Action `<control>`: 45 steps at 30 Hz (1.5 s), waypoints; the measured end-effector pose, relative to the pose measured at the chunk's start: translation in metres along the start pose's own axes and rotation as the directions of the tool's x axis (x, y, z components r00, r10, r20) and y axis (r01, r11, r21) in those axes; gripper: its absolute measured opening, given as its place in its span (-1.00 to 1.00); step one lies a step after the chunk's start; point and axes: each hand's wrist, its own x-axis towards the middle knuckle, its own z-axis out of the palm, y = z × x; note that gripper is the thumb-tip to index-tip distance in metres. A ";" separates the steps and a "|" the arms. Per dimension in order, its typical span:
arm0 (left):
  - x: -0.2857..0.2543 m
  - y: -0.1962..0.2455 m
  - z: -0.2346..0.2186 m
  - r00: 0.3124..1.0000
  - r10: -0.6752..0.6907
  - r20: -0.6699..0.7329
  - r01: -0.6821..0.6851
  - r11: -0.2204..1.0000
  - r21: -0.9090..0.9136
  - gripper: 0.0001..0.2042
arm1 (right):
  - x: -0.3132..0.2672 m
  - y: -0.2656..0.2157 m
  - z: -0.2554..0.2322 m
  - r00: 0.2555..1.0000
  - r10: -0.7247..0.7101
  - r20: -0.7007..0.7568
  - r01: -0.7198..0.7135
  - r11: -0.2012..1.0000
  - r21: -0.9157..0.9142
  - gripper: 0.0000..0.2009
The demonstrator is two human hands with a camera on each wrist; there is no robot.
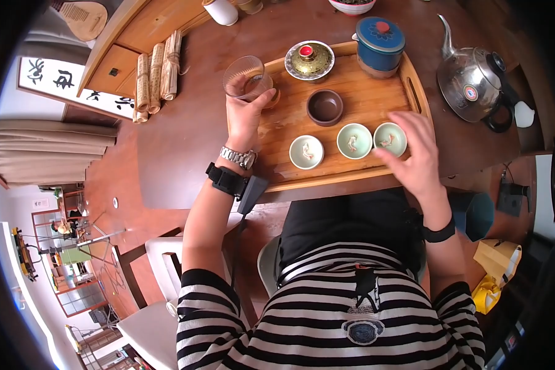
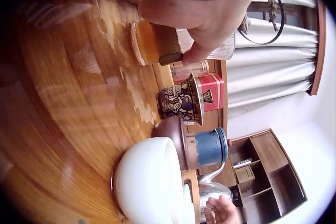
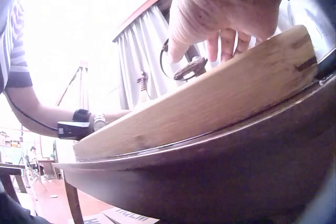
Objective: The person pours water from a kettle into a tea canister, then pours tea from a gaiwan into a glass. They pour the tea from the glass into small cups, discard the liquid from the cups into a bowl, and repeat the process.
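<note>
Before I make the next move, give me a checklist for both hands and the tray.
1. Glass gripped by left hand: ok.
2. Amber liquid in glass: ok.
3. All three pale green cups upright on tray: ok.
4. Right hand well away from cups: not ok, fingers overlap the rightmost one in the head view.
5. Lid on blue pot: ok.
6. Tray dry: cannot tell, shiny patches could be water or glare.

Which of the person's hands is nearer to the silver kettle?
Right. The right hand is over the end of the tray beside the silver kettle; the left hand is at the opposite end, gripping the glass pitcher.
</note>
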 end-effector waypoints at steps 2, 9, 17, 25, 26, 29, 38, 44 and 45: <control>-0.001 0.000 0.000 1.000 0.004 -0.012 -0.005 1.000 -0.006 -0.43 | 0.002 -0.013 0.006 0.997 0.000 0.082 0.004 0.999 -0.040 -0.42; -0.004 0.010 -0.009 1.000 0.016 0.025 -0.018 0.996 0.090 -0.46 | -0.002 -0.014 0.017 0.977 -0.016 0.211 0.044 0.991 -0.129 -0.31; -0.022 0.044 -0.032 0.956 0.141 0.256 -0.224 0.916 0.333 -0.45 | -0.003 -0.011 0.019 0.983 -0.023 0.181 0.044 0.993 -0.113 -0.37; -0.041 0.059 -0.029 0.886 0.101 0.453 -0.364 0.758 0.542 -0.37 | -0.005 -0.008 0.020 0.989 -0.016 0.144 0.030 0.995 -0.096 -0.40; -0.042 0.059 -0.028 0.892 0.038 0.451 -0.310 0.777 0.548 -0.35 | -0.006 -0.007 0.020 0.990 -0.017 0.137 0.031 0.994 -0.103 -0.41; -0.043 0.055 -0.029 0.880 0.088 0.467 -0.377 0.727 0.574 -0.38 | -0.007 -0.006 0.020 0.992 -0.013 0.127 0.025 0.995 -0.097 -0.42; -0.040 0.045 -0.031 0.782 0.209 0.588 -0.590 0.553 0.588 -0.36 | -0.008 -0.006 0.021 0.996 -0.010 0.094 0.018 0.996 -0.082 -0.45; -0.044 0.044 -0.029 0.769 0.192 0.610 -0.607 0.518 0.602 -0.37 | -0.008 -0.005 0.021 0.997 -0.013 0.077 0.019 0.996 -0.082 -0.46; -0.045 0.044 -0.028 0.769 0.190 0.611 -0.607 0.518 0.603 -0.37 | -0.008 -0.005 0.022 0.997 -0.011 0.078 0.017 0.997 -0.080 -0.46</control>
